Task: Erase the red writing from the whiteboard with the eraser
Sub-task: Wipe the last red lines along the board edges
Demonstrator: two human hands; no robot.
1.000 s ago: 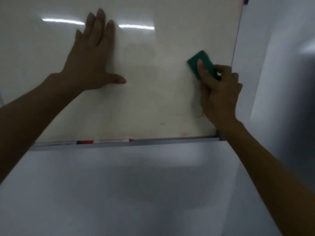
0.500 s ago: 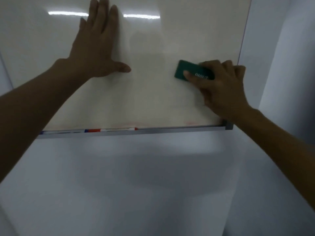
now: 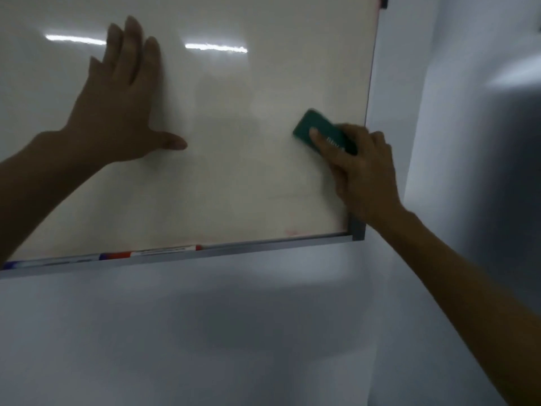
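Pressing the green eraser [image 3: 323, 132] flat against the whiteboard [image 3: 234, 171], we had our right hand [image 3: 363, 174] wrapped over its back, the fingers curled along the top edge and the thumb laid across the printed face, so the block was clamped between them at about four o'clock on the board, near the right frame. Our left hand [image 3: 123, 95] lay open at about ten o'clock, fingers together and thumb spread wide, palm flat on the surface and holding nothing, apparently steadying the panel. Most of the board looked wiped clean; only faint pinkish traces [image 3: 291, 232] showed along the bottom edge at roughly five to six o'clock, just above the metal ledge [image 3: 263, 246], where a marker [image 3: 149, 253] with red bands rested toward seven o'clock. We judged the eraser to be light and rigid on its plastic back, probably soft on the hidden wiping face, so it wanted holding by the long edges with even pressure through the middle; gripped at one end it would likely tip and skim. The glossy board looked slick, and we thought the block would slide easily. The motion blur left the exact finger placement on the far edge unclear.
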